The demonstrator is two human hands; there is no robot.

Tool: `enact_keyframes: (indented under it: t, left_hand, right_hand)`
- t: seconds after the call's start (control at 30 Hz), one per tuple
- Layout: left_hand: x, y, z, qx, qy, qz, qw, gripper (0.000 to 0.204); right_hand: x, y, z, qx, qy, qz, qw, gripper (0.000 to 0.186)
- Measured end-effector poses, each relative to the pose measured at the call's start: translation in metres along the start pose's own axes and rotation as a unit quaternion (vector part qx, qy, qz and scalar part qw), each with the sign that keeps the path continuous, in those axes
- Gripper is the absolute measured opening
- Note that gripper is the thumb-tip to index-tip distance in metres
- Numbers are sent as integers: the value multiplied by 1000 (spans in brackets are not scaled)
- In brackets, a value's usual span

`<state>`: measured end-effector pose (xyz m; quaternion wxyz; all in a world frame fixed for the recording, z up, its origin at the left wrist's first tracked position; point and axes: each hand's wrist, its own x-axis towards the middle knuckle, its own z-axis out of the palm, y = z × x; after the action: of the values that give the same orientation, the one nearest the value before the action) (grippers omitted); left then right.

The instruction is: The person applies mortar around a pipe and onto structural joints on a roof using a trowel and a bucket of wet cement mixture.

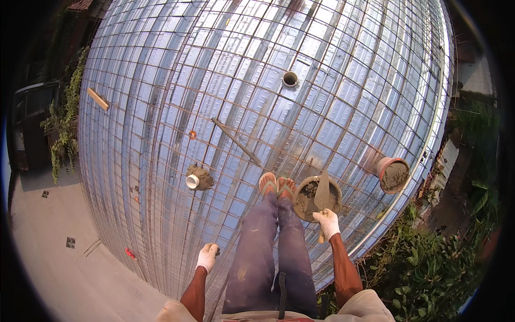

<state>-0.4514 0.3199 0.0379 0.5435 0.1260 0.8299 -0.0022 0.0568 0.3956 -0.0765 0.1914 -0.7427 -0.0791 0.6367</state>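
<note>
My right hand, in a white glove, grips a pointed trowel by its handle. The blade is over a round bucket of grey wet mortar beside my right foot. My left hand, also in a white glove, hangs low left of my legs with its fingers curled. A small dark patch shows at its fingertips, too small to name. Ahead of that hand, a short white pipe sticks up with a mound of mortar against it.
I stand in flip-flops on a steel rebar grid over ribbed metal decking. A second bucket of mortar is near the right edge. An open pipe, a dark bar and a wood piece lie ahead. Plants grow beyond the right edge.
</note>
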Motion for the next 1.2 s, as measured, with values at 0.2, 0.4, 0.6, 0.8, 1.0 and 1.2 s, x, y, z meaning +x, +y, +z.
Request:
enact_keyframes:
  t: [0.2, 0.4, 0.6, 0.8, 1.0, 1.2]
  left_hand:
    - [-26, 53, 29, 33, -25, -29, 999, 49]
    - [-21, 102, 42, 37, -58, -37, 997, 50]
    - [-8, 169, 34, 55, -65, -44, 995, 46]
    - [-2, 204, 48, 61, -39, -25, 997, 46]
    - [-31, 227, 86, 53, -20, -53, 997, 45]
    - [-74, 192, 155, 11, 32, -53, 998, 45]
  right_hand:
    - [-13, -53, -6, 86, 50, 56, 993, 21]
    - [13, -107, -24, 160, 89, 72, 981, 17]
    - [58, -201, -47, 211, 107, 24, 971, 19]
    - [138, -295, -59, 231, 94, -40, 968, 29]
    - [229, -376, -71, 208, 73, -103, 970, 23]
    - [311, -420, -97, 188, 49, -110, 975, 23]
